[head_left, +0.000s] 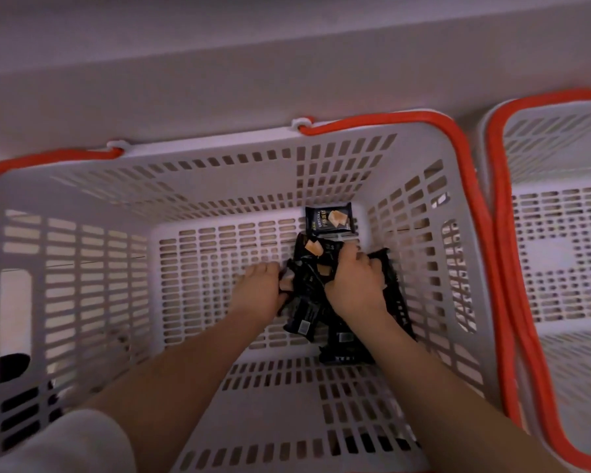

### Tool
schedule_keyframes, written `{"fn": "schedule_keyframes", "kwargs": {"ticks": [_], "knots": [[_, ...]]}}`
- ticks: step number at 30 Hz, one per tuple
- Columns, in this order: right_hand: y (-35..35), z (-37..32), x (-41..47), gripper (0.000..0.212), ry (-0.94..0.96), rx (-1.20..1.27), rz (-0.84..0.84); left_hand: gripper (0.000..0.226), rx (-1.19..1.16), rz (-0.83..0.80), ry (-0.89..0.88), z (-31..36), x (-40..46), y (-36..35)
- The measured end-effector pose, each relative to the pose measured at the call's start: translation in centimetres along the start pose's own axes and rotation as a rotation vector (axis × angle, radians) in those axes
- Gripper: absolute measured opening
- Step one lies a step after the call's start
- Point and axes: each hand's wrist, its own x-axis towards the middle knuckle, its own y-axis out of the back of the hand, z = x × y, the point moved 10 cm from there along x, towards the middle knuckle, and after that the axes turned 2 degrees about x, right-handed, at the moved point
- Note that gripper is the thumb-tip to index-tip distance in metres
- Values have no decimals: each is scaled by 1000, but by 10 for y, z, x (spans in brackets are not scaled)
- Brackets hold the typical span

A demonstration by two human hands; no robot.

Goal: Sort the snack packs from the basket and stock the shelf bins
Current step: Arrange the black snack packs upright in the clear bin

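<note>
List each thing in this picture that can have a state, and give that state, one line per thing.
Left hand: down in the basket, gripping black snack packs.
Right hand: curled over the same pile.
Snack packs: heaped on the basket floor, unsorted.
Single pack: apart at the far wall, face up.
Basket: nearly emptied, red handles folded down.
Second basket: shows nothing inside.
</note>
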Motion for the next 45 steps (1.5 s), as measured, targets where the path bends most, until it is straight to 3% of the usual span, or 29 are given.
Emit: {"fn": "schedule_keyframes", "kwargs": {"ticks": [3, 7, 11, 16, 19, 21, 24, 27, 31, 39, 45], "knots": [[3, -2, -6, 48, -16, 306, 9, 35, -196, -53, 69, -5, 3, -10], [1, -14, -12, 43, 1, 655, -4, 22, -611, 21, 146, -12, -3, -7], [-18, -30, -15, 45, 21, 718, -104, 12, -1180, 51, 298, -23, -16, -6], [-35, -46, -21, 57, 62, 709, -186, 16, -1547, -93, 386, -21, -27, -16], [-33, -58, -21, 45, 143, 656, -237, 30, -1502, -166, 305, -18, -28, -18], [-29, -68, -19, 34, 233, 586, -268, 18, -1371, -138, 194, -15, -26, -11], [-2, -67, -2, 25, 303, 454, -104, 14, -1262, -57, 198, -25, -25, -6], [24, -46, 26, 29, 256, 321, 82, 28, -1200, -34, 318, -43, -24, -11], [11, -28, 48, 37, 215, 166, -19, 29, -1046, 1, 303, -54, -19, -10], [1, -28, 43, 25, 241, -47, 33, 36, -1014, -2, 242, -56, -19, -3], [-20, -25, 33, 50, 270, -230, -90, 47, -930, 17, 216, -55, -20, 1]]}}
